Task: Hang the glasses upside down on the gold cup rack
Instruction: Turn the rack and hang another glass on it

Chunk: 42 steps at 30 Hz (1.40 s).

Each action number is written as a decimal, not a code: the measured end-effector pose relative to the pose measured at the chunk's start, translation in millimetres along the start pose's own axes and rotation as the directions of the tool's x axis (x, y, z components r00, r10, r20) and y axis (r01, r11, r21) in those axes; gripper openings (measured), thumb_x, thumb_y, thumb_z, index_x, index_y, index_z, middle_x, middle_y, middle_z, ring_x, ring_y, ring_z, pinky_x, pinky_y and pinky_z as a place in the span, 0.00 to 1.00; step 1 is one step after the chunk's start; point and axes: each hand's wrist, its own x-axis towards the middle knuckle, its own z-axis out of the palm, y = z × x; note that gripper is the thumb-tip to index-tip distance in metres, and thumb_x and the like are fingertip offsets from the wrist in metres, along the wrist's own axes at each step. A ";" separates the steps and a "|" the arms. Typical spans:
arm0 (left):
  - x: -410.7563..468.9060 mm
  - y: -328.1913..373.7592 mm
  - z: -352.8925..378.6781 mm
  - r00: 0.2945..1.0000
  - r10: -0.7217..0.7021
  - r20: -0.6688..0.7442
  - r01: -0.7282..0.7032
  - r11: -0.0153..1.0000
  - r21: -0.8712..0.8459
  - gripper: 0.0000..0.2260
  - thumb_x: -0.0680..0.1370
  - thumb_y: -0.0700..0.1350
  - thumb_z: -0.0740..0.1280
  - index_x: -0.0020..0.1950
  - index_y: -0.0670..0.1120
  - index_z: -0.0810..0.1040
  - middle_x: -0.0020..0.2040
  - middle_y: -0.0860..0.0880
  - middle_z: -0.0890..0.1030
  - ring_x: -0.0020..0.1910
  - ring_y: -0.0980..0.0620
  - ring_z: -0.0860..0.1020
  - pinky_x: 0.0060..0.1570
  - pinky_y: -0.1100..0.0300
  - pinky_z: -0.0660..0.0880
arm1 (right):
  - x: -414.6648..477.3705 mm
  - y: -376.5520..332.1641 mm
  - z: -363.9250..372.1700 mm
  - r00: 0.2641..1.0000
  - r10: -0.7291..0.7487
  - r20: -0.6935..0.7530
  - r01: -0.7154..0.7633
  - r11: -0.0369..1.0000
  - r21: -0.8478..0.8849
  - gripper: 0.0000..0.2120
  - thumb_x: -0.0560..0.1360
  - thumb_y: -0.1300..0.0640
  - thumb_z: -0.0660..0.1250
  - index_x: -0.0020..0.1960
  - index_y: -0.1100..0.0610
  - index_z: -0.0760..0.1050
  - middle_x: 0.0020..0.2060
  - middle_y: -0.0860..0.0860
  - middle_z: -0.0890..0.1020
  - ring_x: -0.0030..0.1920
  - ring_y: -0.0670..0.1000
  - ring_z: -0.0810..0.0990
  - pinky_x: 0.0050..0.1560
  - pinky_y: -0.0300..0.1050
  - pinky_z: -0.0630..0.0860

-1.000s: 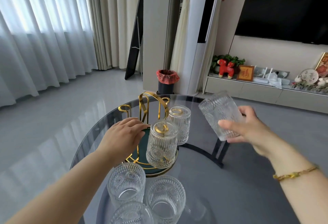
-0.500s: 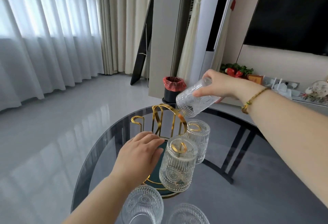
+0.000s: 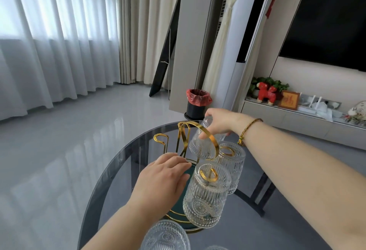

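Third glass (image 3: 200,142), centre frame, is inverted in my right hand (image 3: 219,124), fingers grasping its base, over a far peg of the gold cup rack (image 3: 186,138). Left hand (image 3: 162,178) lies flat, released, steadying the rack. Next: lower it onto the peg, clear of the two hung glasses (image 3: 206,194).

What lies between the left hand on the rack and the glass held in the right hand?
In the head view, the rack's gold loop handle stands between the left hand and the held glass in the right hand.
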 end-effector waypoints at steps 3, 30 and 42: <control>1.0 0.2 -0.2 1.000 -0.003 -0.001 0.003 1.000 0.003 0.11 0.65 0.49 0.74 0.45 0.54 0.81 0.41 0.60 0.84 0.44 0.58 0.81 0.36 0.65 0.79 | 2.3 0.9 11.2 1.000 0.016 0.018 -0.016 1.000 0.006 0.37 0.62 0.48 0.73 0.66 0.56 0.61 0.62 0.56 0.71 0.53 0.54 0.71 0.41 0.44 0.72; 6.1 -3.5 7.0 0.977 -0.123 0.173 0.139 0.987 -0.084 0.15 0.78 0.51 0.54 0.64 0.53 0.68 0.66 0.55 0.72 0.68 0.55 0.62 0.64 0.57 0.65 | -104.7 32.3 47.6 0.882 0.046 -0.470 0.063 0.975 0.213 0.25 0.69 0.47 0.65 0.63 0.55 0.65 0.64 0.52 0.68 0.65 0.54 0.62 0.62 0.48 0.64; 6.7 8.4 -6.5 0.935 -0.176 0.309 0.172 0.984 0.040 0.16 0.79 0.50 0.55 0.66 0.50 0.65 0.72 0.50 0.64 0.72 0.50 0.56 0.68 0.50 0.60 | -242.0 45.8 218.5 0.984 0.160 -0.084 0.012 0.407 0.913 0.33 0.60 0.29 0.62 0.58 0.46 0.63 0.58 0.47 0.76 0.57 0.42 0.72 0.56 0.36 0.66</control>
